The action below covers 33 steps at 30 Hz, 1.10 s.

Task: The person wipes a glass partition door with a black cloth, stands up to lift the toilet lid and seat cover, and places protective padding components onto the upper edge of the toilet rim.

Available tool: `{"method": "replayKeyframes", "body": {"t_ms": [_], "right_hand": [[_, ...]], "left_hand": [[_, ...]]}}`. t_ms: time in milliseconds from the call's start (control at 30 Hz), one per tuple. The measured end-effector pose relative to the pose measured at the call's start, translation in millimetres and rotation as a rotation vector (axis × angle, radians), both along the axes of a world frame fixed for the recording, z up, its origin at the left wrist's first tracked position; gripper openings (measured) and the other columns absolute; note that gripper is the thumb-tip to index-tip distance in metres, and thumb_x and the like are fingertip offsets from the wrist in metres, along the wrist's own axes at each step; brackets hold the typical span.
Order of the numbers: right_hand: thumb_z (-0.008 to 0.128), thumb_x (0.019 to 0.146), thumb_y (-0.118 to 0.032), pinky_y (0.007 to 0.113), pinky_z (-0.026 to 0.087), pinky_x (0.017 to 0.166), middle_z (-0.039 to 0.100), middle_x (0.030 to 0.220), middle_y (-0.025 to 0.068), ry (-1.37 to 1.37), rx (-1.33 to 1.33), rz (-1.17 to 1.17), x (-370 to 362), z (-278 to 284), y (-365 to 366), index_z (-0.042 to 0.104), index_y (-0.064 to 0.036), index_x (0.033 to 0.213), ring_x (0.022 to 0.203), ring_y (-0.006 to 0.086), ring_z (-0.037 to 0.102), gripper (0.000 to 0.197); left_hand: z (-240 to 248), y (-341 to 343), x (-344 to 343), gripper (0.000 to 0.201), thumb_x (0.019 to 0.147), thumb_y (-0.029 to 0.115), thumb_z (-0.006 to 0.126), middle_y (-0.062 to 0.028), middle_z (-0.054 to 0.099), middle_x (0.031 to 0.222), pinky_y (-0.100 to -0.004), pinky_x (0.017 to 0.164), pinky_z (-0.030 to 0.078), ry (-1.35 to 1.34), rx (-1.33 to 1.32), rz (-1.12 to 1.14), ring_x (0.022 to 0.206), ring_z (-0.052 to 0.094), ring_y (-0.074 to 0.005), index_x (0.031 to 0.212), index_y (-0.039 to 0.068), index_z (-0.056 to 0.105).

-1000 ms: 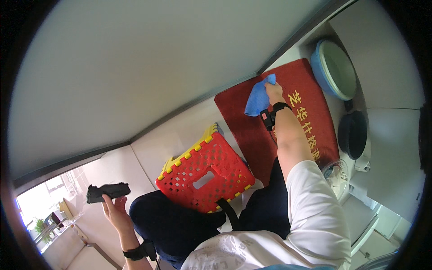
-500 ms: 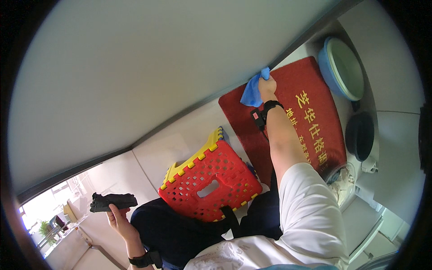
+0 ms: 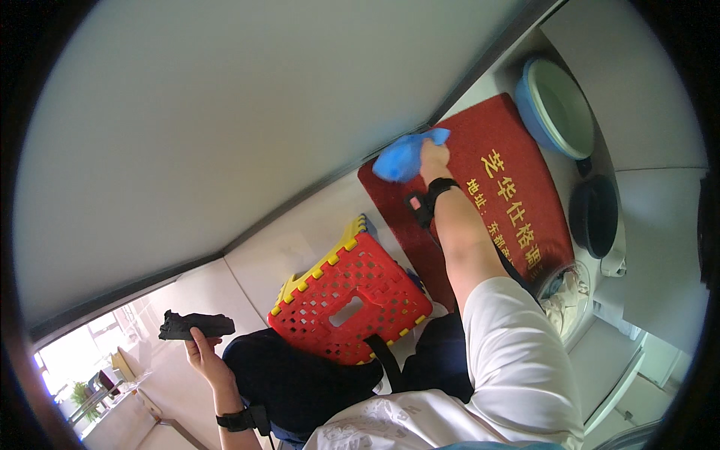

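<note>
My right hand (image 3: pixel 435 160) is closed on a blue cloth (image 3: pixel 399 158), which spreads out to its left, slightly blurred. The cloth lies along the dark lower edge (image 3: pixel 347 178) of a big grey panel, over the far left corner of a red floor mat (image 3: pixel 536 169) with yellow lettering. Off to the left, my left hand (image 3: pixel 204 355) grips a black oblong thing (image 3: pixel 196 325) with a ragged end, thumb on its near side; its kind is unclear. A black band with a small device is strapped on each wrist.
A red and yellow stool (image 3: pixel 390 289) with a slotted top stands close before my knees. Right of the mat are a blue and pale-green basin (image 3: pixel 571 112), a dark basin (image 3: pixel 595 217) and a clear tub holding pale cloth (image 3: pixel 564 304). The grey panel (image 3: pixel 225 120) fills the upper left.
My right hand has moved left along the panel's lower edge, and the cloth has spread further left. My left hand still holds the black thing, slightly higher and further right in view.
</note>
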State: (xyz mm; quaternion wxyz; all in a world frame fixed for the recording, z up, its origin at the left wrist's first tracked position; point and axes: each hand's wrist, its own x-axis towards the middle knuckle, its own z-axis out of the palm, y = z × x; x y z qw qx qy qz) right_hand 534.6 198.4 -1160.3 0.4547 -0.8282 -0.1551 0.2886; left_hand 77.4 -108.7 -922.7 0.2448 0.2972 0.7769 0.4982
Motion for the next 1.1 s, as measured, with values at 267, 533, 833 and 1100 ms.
{"method": "replayKeyframes", "body": {"t_ms": [267, 533, 833, 1100], "right_hand": [[0.061, 0.080, -0.018, 0.040, 0.044, 0.082, 0.055, 0.118, 0.0143, 0.784, 0.202, -0.062, 30.3, -16.9, 20.1, 0.053, 0.0009, 0.119, 0.100, 0.0278, 0.054, 0.044], [0.060, 0.083, -0.016, 0.036, 0.044, 0.076, 0.063, 0.094, 0.0089, 0.398, 0.228, 0.040, -1.3, -1.4, 22.0, 0.062, 0.0007, 0.103, 0.082, 0.0219, 0.056, 0.026], [0.060, 0.077, -0.033, 0.041, 0.047, 0.084, 0.062, 0.098, 0.0280, -0.243, -0.259, 0.347, 12.8, -19.7, 43.0, 0.064, 0.0074, 0.090, 0.097, 0.0396, 0.060, 0.043], [0.053, 0.078, -0.024, 0.042, 0.047, 0.084, 0.062, 0.100, 0.0278, -0.134, -0.312, 0.358, -45.0, -0.1, 35.6, 0.064, 0.0085, 0.092, 0.096, 0.0393, 0.061, 0.037]], "left_hand": [[8.0, -7.3, 4.1, 0.026, 0.095, 0.030, 0.051, -0.0016, 0.062, 0.077, -0.0220, 0.055, 0.042, 0.027, 0.002, 0.041, 0.060, 0.053, -0.0074, 0.097, 0.006, 0.061], [13.4, -11.2, 5.4, 0.026, 0.095, 0.029, 0.051, -0.0018, 0.062, 0.078, -0.0217, 0.055, 0.043, 0.066, -0.038, 0.055, 0.061, 0.053, -0.0074, 0.096, 0.005, 0.060], [12.1, -13.0, 1.1, 0.024, 0.095, 0.026, 0.051, -0.0024, 0.062, 0.078, -0.0220, 0.055, 0.043, 0.104, -0.040, 0.013, 0.061, 0.053, -0.0075, 0.094, 0.004, 0.061], [9.1, -10.9, -4.1, 0.025, 0.094, 0.027, 0.052, -0.0027, 0.064, 0.077, -0.0215, 0.055, 0.045, 0.088, 0.004, 0.005, 0.062, 0.056, -0.0077, 0.092, 0.004, 0.062]]}}
